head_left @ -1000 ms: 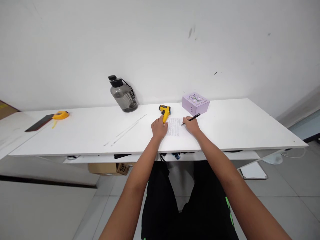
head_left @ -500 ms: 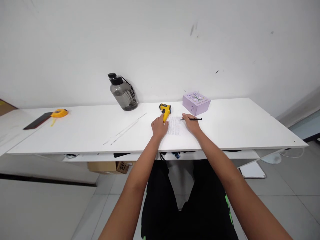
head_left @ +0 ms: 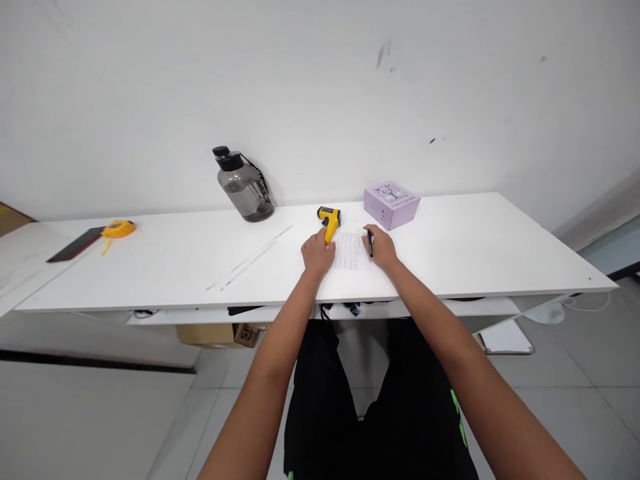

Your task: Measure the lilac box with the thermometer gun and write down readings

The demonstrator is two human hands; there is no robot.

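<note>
On the white desk, close to its front edge, a sheet of paper covered in rows of small writing lies flat between the person's two hands. The left hand rests palm down at the left edge of the paper, its fingers loosely bent. A yellow gun-shaped tool with a black top lies just beyond it, the handle reaching back to the fingers; whether they grip the handle or only touch it, I cannot tell. The right hand is at the right edge of the paper, its fingers curled and pinching a black pen, which points roughly toward and away from the person rather than across the sheet.

Near the right hand, toward the wall, sits a light purple box with a printed design on its lid. Farther left, a grey see-through bottle with a black cap stands by the wall, well apart from both hands. At the far left of the desk, a yellow tape measure sits at the end of a dark flat strip. Below the desk, a cardboard box is partly visible.
</note>
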